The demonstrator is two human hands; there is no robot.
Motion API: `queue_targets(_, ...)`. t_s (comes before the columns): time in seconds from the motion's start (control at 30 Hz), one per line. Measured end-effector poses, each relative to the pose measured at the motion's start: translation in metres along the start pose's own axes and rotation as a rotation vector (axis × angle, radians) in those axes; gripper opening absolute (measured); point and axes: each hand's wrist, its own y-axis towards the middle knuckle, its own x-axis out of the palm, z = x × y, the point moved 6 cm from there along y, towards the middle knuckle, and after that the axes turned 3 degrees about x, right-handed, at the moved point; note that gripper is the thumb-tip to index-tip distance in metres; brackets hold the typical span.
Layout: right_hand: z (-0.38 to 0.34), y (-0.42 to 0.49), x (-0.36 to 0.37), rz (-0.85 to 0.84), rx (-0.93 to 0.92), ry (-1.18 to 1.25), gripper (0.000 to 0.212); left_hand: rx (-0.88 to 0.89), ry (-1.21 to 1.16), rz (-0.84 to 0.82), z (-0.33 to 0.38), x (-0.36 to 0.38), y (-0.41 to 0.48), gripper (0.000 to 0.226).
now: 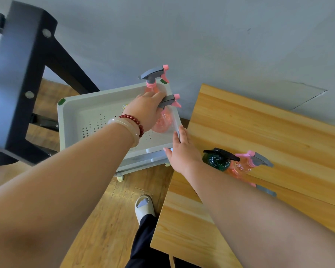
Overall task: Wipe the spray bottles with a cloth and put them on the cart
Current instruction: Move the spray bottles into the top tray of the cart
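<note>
A grey wall (201,35) is filling the upper view, and a light wooden table (259,128) is taking up the right side above a wood-plank floor (108,209). A black metal frame (21,74) is standing at the left. Between the frame and the table, a pale grey cart (79,117) is sitting with its perforated top tray facing up. The left hand (145,111) is reaching into the tray's right side, its fingers curling round the neck of the nearer pink spray bottle (165,120) just under the grey trigger head. That bottle is standing upright inside the tray against the right wall, though whether its base is touching the tray floor cannot be told. The right hand (184,151) is lying with its fingers straight, holding nothing, with its fingertips touching the cart's near right rim. The far pink spray bottle (153,82) is standing upright in the tray's far right corner, just beyond the left hand. On the table, beside the right wrist, a dark green spray bottle (216,160) is standing next to a lying pink spray bottle (242,165), and the two are touching. A pale slipper (144,206) on a foot is showing on the floor below the cart. On the left wrist, a pale bangle (122,126) and a red bead bracelet (135,120) are sitting side by side.
</note>
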Motion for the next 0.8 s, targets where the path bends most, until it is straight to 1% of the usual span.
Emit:
queue_targets(0.2, -0.001, -0.006, -0.005, 0.010, 0.019, 0.005, 0.070, -0.062, -0.039, 0.075, 0.000, -0.006, -0.018, 0.044)
queue_targets(0.37, -0.003, -0.018, -0.017, 0.035, 0.029, 0.026, 0.070, -0.133, -0.068, 0.088, -0.001, -0.006, -0.038, 0.046)
queue_targets(0.47, -0.001, -0.029, -0.029, 0.086, 0.011, 0.049, 0.067, -0.157, -0.076, 0.083, 0.002, -0.002, -0.050, 0.046)
queue_targets(0.67, 0.025, -0.058, -0.048, 0.162, 0.002, 0.071, 0.057, -0.127, -0.087, 0.070, 0.030, 0.012, -0.075, 0.044)
queue_targets(0.8, 0.049, -0.081, -0.062, 0.248, 0.022, 0.113, 0.050, -0.090, -0.090, 0.012, 0.056, 0.035, -0.093, 0.045)
